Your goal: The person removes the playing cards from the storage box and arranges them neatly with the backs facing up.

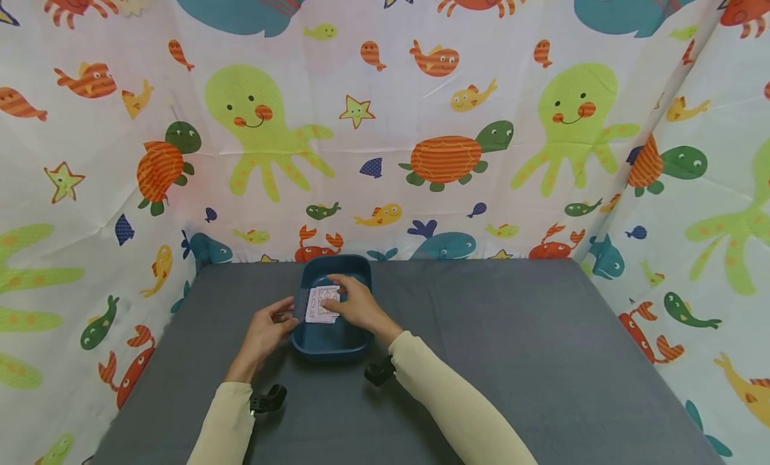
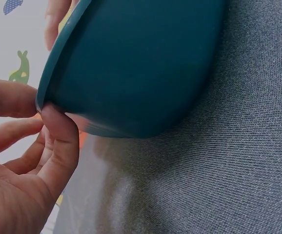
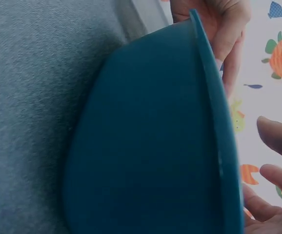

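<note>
A dark blue plastic tub [image 1: 332,348] stands on the table, with a small pile of pale printed cards [image 1: 317,304] inside it. At the tub's left side my left hand [image 1: 269,330] pinches the rim; in the left wrist view its thumb and a finger meet at the rim [image 2: 43,92]. My right hand [image 1: 357,303] reaches over the right side, its thumb overlapping the cards and its fingers spread apart. In the right wrist view the tub wall [image 3: 151,136] hides the cards, and the right hand [image 3: 277,195] shows loosely spread beyond the rim.
Grey cloth covers the table [image 1: 493,358]. Behind it and along both sides hangs a white curtain [image 1: 385,231] printed with sea animals, close to the tub's far end. Both wrists wear dark straps with small cameras [image 1: 380,371].
</note>
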`<state>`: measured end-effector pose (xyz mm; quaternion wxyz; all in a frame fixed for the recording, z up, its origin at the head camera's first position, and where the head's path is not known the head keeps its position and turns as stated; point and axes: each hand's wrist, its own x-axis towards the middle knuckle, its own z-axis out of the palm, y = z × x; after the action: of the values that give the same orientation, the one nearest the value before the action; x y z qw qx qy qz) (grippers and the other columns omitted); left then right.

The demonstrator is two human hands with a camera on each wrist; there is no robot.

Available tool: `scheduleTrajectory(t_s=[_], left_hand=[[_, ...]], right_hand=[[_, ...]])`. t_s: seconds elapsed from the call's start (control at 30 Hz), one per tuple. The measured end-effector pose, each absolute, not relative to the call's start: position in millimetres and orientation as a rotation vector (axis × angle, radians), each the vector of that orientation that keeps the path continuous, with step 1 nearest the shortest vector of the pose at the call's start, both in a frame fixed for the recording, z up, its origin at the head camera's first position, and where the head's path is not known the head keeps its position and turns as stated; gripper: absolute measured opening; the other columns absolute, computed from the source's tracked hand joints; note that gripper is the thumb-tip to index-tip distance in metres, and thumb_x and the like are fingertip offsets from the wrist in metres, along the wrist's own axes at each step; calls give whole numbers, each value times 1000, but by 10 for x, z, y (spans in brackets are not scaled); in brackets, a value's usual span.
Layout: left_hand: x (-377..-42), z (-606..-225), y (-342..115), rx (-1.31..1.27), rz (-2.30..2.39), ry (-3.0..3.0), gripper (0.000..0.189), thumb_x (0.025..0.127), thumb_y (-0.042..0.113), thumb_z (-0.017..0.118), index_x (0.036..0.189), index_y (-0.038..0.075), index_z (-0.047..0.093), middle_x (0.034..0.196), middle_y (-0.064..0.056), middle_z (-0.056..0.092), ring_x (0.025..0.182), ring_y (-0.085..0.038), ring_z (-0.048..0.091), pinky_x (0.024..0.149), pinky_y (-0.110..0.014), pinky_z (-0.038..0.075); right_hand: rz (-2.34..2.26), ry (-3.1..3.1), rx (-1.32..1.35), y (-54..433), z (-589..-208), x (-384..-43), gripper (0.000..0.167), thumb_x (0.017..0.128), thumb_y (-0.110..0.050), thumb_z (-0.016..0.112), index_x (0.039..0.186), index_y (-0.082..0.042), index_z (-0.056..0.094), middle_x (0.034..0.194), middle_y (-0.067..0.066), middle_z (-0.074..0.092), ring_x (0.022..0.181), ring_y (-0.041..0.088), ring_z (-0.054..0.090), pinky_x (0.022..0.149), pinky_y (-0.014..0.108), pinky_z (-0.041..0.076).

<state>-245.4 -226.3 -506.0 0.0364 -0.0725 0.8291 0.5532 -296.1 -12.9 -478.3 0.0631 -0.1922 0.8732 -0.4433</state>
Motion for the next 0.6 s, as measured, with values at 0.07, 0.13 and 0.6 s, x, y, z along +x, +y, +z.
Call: scheduleTrajectory(t_s=[0.07,0.13,0.6], left_hand=[[-2460,-5059,-2263,-217,1720,2525,55,94,8,61,147,10,46,143,-17,50,120,-30,52,82,-32,54],[-2463,-5061,-2262,-215,1742,2505,55,93,7,62,146,10,46,143,-17,50,119,-29,52,82,-32,54],[-2464,-5091,-2281,-225,1759,2476,57,94,8,61,148,10,44,147,-18,46,123,-30,50,86,-33,53]], right_hand=[[-1336,2628,-570,-155,-4784,-2987,60,90,-31,71,144,-18,48,142,13,54,125,31,57,97,43,51],[-1326,2625,-542,-178,-4795,-3012,61,89,-31,72,144,-18,48,140,14,55,124,31,57,97,43,51],[-1321,2558,-325,-297,-4922,-3102,69,84,-27,77,145,-16,47,136,17,56,117,31,55,104,49,44]])
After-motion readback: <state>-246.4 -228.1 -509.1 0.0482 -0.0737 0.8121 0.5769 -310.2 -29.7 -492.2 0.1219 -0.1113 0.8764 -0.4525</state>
